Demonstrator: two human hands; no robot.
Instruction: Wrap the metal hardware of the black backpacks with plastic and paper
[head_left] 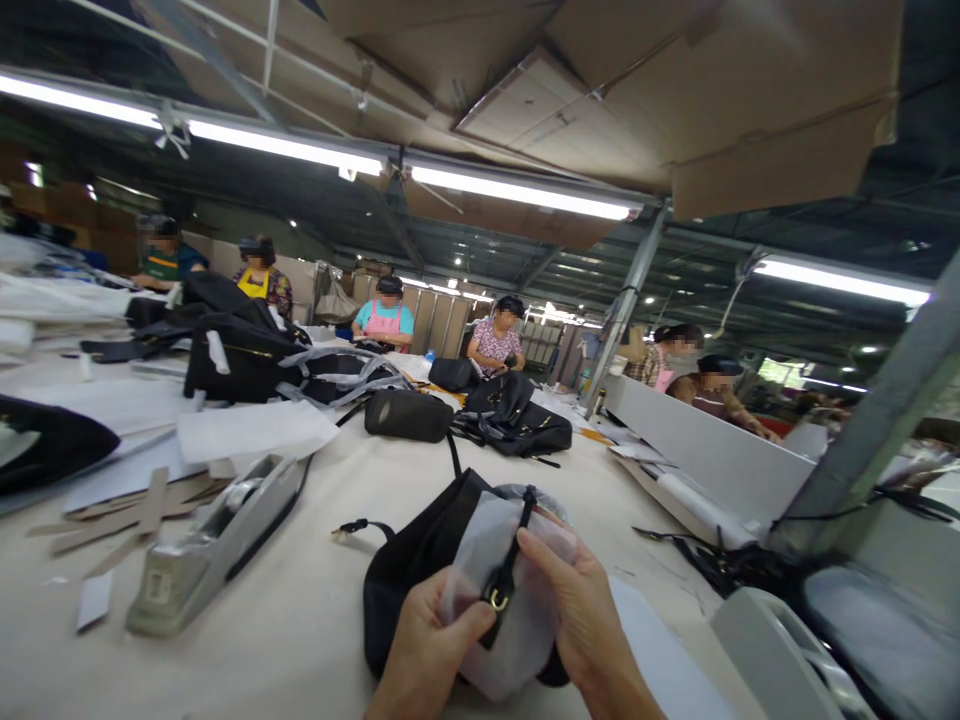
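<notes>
Both my hands hold a sheet of thin translucent wrapping paper with a black strap lying over it. A gold buckle shows on the strap. My left hand pinches the paper and the strap's lower end near the buckle. Higher up, the thumb of my right hand presses the strap against the paper, its fingers behind the sheet. Underneath lies a black bag, partly covered by the paper and my hands. A loose strap end with a metal clip sticks out to its left.
A tape dispenser stands to the left beside cardboard strips and white sheets. Another dispenser is at right. Farther back are a black pouch and several black bags. Several people work beyond. A metal post rises at right.
</notes>
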